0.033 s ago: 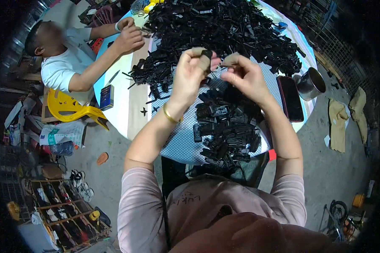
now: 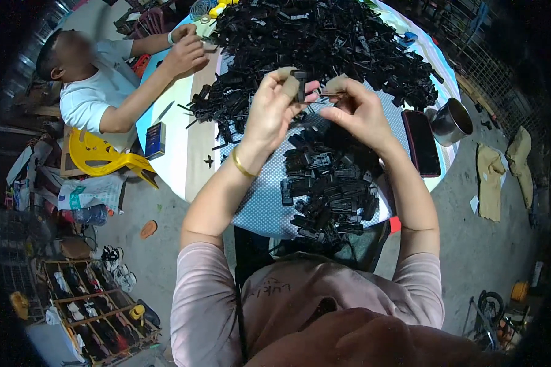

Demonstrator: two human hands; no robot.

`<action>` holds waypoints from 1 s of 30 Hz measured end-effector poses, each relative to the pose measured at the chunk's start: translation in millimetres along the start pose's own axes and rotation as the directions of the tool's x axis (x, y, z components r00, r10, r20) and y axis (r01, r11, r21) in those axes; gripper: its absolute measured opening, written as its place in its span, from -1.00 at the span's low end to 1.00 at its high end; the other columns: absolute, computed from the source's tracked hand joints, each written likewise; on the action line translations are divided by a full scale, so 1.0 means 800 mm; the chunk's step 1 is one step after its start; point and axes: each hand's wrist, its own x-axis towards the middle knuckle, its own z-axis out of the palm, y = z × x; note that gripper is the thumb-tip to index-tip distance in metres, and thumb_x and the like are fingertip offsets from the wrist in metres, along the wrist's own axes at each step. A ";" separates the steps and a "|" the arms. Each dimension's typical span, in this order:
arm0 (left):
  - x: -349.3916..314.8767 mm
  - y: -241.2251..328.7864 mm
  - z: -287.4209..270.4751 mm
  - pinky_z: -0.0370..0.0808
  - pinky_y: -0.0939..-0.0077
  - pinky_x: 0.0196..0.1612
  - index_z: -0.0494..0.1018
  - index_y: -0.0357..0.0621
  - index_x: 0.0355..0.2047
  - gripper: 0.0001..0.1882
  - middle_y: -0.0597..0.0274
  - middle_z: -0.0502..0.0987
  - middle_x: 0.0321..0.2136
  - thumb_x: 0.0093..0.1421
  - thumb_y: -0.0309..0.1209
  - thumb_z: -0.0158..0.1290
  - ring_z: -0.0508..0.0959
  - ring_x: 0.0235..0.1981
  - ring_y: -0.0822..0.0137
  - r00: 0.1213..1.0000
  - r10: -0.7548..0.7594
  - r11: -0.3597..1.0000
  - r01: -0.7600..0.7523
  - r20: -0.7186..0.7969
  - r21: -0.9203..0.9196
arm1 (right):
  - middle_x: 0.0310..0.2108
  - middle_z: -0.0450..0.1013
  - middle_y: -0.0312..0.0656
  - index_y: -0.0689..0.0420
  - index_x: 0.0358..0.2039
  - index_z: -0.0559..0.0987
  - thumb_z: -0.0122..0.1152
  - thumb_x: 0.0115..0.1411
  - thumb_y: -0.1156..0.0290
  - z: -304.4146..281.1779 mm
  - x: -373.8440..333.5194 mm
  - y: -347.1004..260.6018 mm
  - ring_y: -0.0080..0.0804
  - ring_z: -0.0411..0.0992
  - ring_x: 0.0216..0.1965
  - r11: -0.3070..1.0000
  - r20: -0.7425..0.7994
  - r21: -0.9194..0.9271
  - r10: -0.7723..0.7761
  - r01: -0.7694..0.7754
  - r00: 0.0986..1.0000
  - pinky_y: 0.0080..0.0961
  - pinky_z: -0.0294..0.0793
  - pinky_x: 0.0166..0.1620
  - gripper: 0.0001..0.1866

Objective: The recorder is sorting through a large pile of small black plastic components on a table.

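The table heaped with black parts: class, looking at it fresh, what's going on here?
A person's left hand holds a small black part above the table, with the right hand close beside it; what shows at its fingertips is too small to identify. A big heap of black parts lies beyond, and a smaller pile lies nearer the body. A phone and a metal cup are to the right. At the left, a co-worker sits with both hands at the table.
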 end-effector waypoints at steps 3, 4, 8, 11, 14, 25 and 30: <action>0.003 -0.005 -0.015 0.43 0.26 -0.08 0.19 -0.33 -0.17 -0.77 -0.03 0.38 -0.28 0.19 -0.47 -0.18 0.44 -0.18 0.13 0.979 -0.187 0.937 0.201 0.079 -0.286 | -0.49 0.36 -0.31 0.27 -0.42 0.46 0.25 -0.11 0.53 0.001 -0.001 0.001 -0.68 0.27 -0.48 0.976 0.008 -0.176 -0.127 0.127 0.992 -0.73 0.25 -0.47 -0.79; 0.003 -0.008 -0.018 0.46 0.31 -0.11 0.18 -0.35 -0.11 -0.72 -0.02 0.37 -0.26 0.19 -0.46 -0.17 0.45 -0.19 0.15 0.970 -0.221 0.917 0.243 0.106 -0.317 | -0.46 0.37 -0.30 0.28 -0.44 0.46 0.25 -0.10 0.53 0.001 -0.002 0.003 -0.66 0.30 -0.45 0.977 0.005 -0.154 -0.148 0.147 0.989 -0.72 0.29 -0.44 -0.81; 0.000 -0.006 -0.008 0.51 0.39 -0.20 0.16 -0.32 -0.02 -0.66 0.05 0.37 -0.23 0.19 -0.50 -0.18 0.46 -0.24 0.29 0.967 -0.193 0.975 0.208 0.167 -0.078 | -0.41 0.39 -0.28 0.27 -0.43 0.46 0.25 -0.10 0.56 0.005 -0.006 -0.005 -0.62 0.36 -0.39 0.990 -0.074 0.076 -0.117 0.123 0.990 -0.71 0.37 -0.35 -0.80; -0.009 -0.004 0.005 0.52 0.43 -0.23 0.12 -0.32 0.00 -0.64 0.08 0.36 -0.19 0.18 -0.52 -0.19 0.46 -0.23 0.34 0.956 -0.199 0.975 0.172 0.215 0.142 | -0.42 0.39 -0.30 0.27 -0.40 0.44 0.26 -0.11 0.56 0.001 -0.006 -0.003 -0.64 0.36 -0.40 0.983 -0.121 0.181 0.027 -0.004 0.992 -0.72 0.38 -0.33 -0.77; -0.013 -0.001 0.004 0.44 0.51 -0.15 0.07 -0.30 0.05 -0.55 0.11 0.34 -0.13 0.14 -0.53 -0.15 0.42 -0.17 0.38 0.944 -0.140 0.966 0.063 0.300 0.251 | -0.50 0.39 -0.32 0.23 -0.42 0.44 0.31 -0.13 0.47 -0.005 0.000 0.000 -0.67 0.34 -0.47 0.985 -0.097 0.151 0.100 -0.085 0.990 -0.73 0.36 -0.38 -0.74; -0.010 -0.010 0.006 0.43 0.65 -0.23 0.21 -0.33 -0.05 -0.58 0.17 0.43 -0.28 0.05 -0.58 0.00 0.47 -0.29 0.45 0.973 -0.022 0.922 -0.070 0.231 0.382 | -0.63 0.37 -0.41 0.18 -0.48 0.49 0.13 0.07 0.28 -0.010 0.002 0.005 -0.75 0.24 -0.63 0.844 0.148 0.338 0.390 -0.417 0.909 -0.78 0.21 -0.57 -0.78; -0.013 -0.005 0.010 0.43 0.69 -0.28 0.31 -0.33 -0.17 -0.68 0.20 0.46 -0.33 0.02 -0.58 0.03 0.48 -0.35 0.49 0.976 0.033 0.902 -0.123 0.217 0.414 | -0.73 0.24 -0.52 0.12 -0.58 0.44 0.03 0.14 0.22 0.002 -0.001 0.007 -0.81 0.08 -0.76 0.953 0.101 0.154 0.247 -0.260 0.964 -0.82 -0.03 -0.70 -0.73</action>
